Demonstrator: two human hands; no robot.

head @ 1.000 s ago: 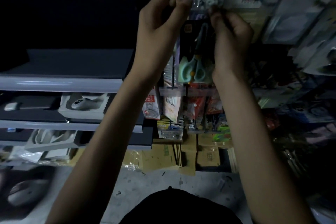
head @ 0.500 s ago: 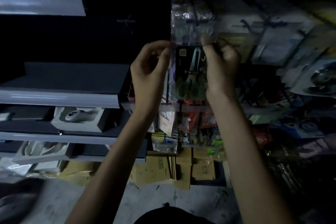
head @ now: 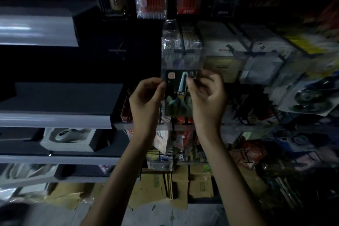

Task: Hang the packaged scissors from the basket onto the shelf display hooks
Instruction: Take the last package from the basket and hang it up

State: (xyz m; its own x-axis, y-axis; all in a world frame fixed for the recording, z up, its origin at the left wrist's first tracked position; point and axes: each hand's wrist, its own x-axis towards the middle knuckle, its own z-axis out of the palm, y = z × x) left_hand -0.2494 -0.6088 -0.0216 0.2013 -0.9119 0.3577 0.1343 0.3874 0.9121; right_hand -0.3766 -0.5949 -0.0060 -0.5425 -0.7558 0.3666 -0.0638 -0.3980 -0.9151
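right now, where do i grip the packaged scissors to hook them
Pinch the packaged scissors by the card's upper side edges, one hand from each side, as the left hand and right hand do. The card is flat and upright, so this should leave its top middle free for hanging.

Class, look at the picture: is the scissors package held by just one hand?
No, the left hand pinches the scissors package at its left edge and the right hand pinches its top.

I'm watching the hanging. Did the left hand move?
Yes, down: the left hand was level with the clear bag; now it is below it, holding the pack.
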